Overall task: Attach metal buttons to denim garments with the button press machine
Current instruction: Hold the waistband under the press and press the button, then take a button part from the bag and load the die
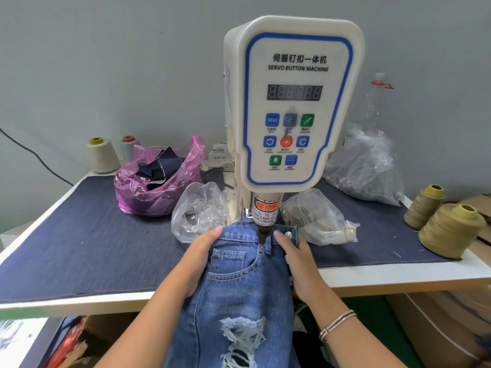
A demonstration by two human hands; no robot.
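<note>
Ripped jeans [239, 296] hang over the bench [79, 235] edge w/ the waistband up under the press head of the button machine [292, 102]. Left hand [198, 261] grips the denim at the pocket side, fingers curled round a fold, thumb on top near the waistband. Right hand [300, 264] clamps the fly edge, thumb lying by a metal button [287, 234] already set in the waistband (a small rivet [259, 251] sits at the pocket corner, red dot just above it). Punch tip sits between the two thumbs, over the waistband. Clear bags [199, 211] of hardware lie either side of the machine; pink bag [156, 179] of scraps behind left; thread cones [449, 229] at right.
</note>
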